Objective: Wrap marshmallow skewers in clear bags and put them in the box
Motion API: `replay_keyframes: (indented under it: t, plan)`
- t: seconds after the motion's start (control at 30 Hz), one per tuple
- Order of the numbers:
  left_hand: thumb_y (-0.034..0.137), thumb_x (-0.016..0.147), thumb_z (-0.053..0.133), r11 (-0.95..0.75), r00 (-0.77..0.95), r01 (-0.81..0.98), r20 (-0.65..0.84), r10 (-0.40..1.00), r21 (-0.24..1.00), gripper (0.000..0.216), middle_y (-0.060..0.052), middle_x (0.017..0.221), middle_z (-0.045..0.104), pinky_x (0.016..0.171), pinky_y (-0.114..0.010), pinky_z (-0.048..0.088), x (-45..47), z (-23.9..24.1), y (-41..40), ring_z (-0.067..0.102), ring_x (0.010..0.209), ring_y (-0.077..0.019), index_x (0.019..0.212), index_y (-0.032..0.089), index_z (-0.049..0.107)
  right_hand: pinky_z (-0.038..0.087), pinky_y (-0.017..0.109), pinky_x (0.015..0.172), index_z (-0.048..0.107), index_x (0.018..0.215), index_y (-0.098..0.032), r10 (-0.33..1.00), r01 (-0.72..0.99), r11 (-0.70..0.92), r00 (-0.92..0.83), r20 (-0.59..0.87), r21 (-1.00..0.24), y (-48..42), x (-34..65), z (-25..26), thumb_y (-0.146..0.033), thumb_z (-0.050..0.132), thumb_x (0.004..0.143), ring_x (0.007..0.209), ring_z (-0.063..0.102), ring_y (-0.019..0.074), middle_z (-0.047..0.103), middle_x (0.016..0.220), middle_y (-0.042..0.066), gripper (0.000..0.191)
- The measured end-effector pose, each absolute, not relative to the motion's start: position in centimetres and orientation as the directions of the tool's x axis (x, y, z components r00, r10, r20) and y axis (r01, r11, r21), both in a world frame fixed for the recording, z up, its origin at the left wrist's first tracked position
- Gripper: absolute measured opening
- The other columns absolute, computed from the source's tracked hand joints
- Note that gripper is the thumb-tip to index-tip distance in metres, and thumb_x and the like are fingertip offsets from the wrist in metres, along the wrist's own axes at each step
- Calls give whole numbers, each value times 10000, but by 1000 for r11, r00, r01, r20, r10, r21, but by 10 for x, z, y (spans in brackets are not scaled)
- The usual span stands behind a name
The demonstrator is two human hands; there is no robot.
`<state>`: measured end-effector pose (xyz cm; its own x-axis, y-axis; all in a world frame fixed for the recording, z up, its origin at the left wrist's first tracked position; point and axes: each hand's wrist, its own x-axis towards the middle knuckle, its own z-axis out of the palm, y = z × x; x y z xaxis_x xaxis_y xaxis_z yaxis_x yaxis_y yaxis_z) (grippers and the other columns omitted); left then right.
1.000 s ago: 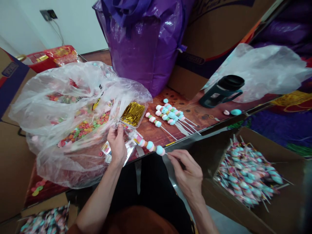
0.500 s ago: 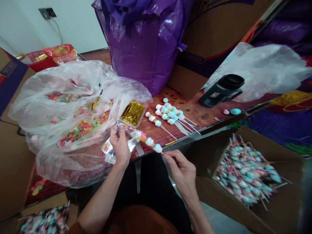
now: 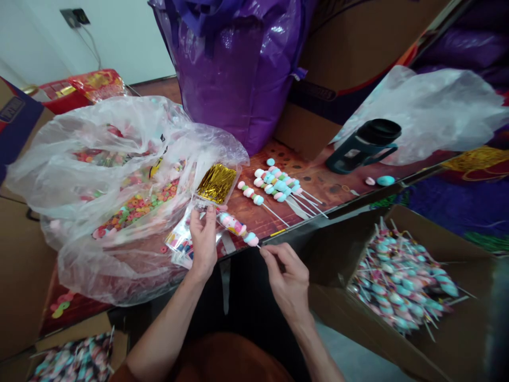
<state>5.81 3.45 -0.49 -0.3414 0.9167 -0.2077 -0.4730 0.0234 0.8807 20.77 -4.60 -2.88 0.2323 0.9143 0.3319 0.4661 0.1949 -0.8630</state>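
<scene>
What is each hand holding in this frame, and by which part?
The right hand pinches the skewer by the bare end of its stick. The left hand grips the clear sleeve at its far end, with the skewer's candy partly inside it.

Left hand (image 3: 203, 244) raised, fingers curled in grip. Right hand (image 3: 287, 276) pinching, thumb against forefinger. Forearms converging.
</scene>
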Motion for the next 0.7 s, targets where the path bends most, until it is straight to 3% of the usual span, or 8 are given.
replay_keyframes:
  t: [0.17, 0.37, 0.53, 0.7]
  plan:
    - [515, 726, 819, 105, -213, -487, -235, 948, 867, 452, -83, 924, 760, 731, -322, 576, 64, -1, 26, 747, 865, -231, 916, 198, 560, 462, 274, 620, 701, 810, -208, 937, 449, 204, 169, 307, -870, -43, 205, -27, -239, 586, 944, 631, 557, 139, 591, 715, 3, 180]
    - [514, 733, 819, 93, -180, -596, -245, 952, 797, 445, -90, 970, 756, 779, -327, 565, 66, -6, 27, 741, 993, -264, 919, 194, 572, 334, 234, 466, 698, 749, -185, 993, 115, -96, 82, -86, -989, -43, 206, -27, -353, 640, 877, 523, 437, 102, 551, 640, -13, 219]
    - [522, 809, 753, 104, -140, -577, -224, 965, 810, 408, -90, 1053, 751, 762, -282, 554, 68, -9, 24, 737, 1008, -240, 956, 197, 555, 154, 199, 408, 678, 741, -147, 915, -249, -400, -51, -400, -882, -43, 200, -27, -468, 757, 752, 416, 248, 24, 489, 573, -47, 332]
    - [537, 808, 745, 186, -73, -538, -266, 961, 822, 436, -91, 1039, 751, 639, -241, 548, 70, -9, 20, 754, 892, -223, 978, 190, 543, 124, 192, 402, 665, 716, -139, 884, -378, -457, -94, -458, -805, -39, 192, -27, -483, 814, 679, 397, 213, 2, 501, 566, -48, 377]
